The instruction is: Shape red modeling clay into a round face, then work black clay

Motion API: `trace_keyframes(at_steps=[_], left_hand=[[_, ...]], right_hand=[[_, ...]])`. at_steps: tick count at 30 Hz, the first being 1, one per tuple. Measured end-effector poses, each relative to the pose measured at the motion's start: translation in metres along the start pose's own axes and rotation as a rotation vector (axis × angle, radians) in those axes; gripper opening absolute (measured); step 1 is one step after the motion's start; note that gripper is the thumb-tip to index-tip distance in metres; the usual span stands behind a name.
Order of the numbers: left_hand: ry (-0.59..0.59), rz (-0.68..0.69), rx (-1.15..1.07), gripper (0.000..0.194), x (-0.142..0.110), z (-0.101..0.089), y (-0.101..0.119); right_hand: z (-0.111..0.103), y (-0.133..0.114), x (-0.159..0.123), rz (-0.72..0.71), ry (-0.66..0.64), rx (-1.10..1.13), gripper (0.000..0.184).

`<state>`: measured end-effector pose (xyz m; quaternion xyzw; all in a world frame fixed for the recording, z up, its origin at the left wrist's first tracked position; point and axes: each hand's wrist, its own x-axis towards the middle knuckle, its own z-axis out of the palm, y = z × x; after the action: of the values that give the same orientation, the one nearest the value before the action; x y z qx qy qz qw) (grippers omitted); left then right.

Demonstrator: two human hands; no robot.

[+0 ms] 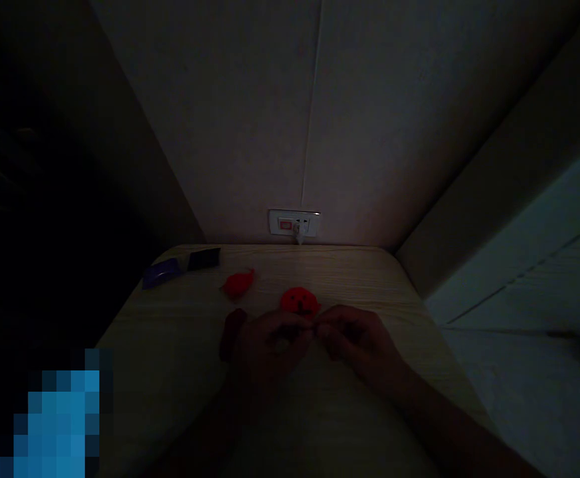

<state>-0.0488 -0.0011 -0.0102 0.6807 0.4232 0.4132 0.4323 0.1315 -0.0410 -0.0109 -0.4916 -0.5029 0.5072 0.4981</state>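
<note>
My left hand point(274, 342) and my right hand point(352, 335) meet over the middle of the wooden table, thumbs and fingertips pinched close together. Whatever sits between the fingertips is too small and dark to make out. Just beyond them lies a flat red round piece point(299, 302) with dark face-like marks, its near edge partly covered by my fingers. A dark red lump point(230, 335) rests beside my left hand, partly hidden by it. Farther off to the left is a bright red lump point(238, 284) with a small pointed tip.
At the table's point(349, 265) back left corner lie a purple packet point(163, 272) and a black packet point(204, 259). A wall socket point(294, 224) with a plug in it is just above the back edge. A pale panel stands at the right. The room is dim.
</note>
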Motion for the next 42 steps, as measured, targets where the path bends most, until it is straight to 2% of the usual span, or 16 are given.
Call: trace_keyframes(at_steps=[3,13,20,28,35,42], left_hand=[[-0.002,0.017,0.000,0.012,0.0002,0.0000,0.0016],[-0.026,-0.064,-0.022,0.013,0.0001,-0.0023,0.0045],[-0.028,-0.055,-0.025,0.014,-0.0002,-0.0034,0.0056],[-0.077,-0.086,-0.027,0.013,-0.0048,0.0018,0.0007],[-0.090,-0.152,-0.171,0.016,-0.0026,0.0032,0.0003],[-0.081,-0.085,-0.040,0.010,-0.0019,-0.0004,0.0001]], right_hand=[[-0.0013,0.0011,0.0008,0.010,0.011,-0.005,0.030],[-0.0011,0.0003,-0.0007,-0.017,0.046,0.036,0.025],[-0.0022,0.0029,-0.0010,-0.054,0.055,-0.025,0.022],[-0.0034,-0.0026,-0.0036,-0.132,0.076,-0.217,0.016],[-0.0008,-0.0021,-0.0017,-0.025,0.095,-0.042,0.021],[-0.0016,0.0006,-0.0021,-0.016,0.055,0.002,0.024]])
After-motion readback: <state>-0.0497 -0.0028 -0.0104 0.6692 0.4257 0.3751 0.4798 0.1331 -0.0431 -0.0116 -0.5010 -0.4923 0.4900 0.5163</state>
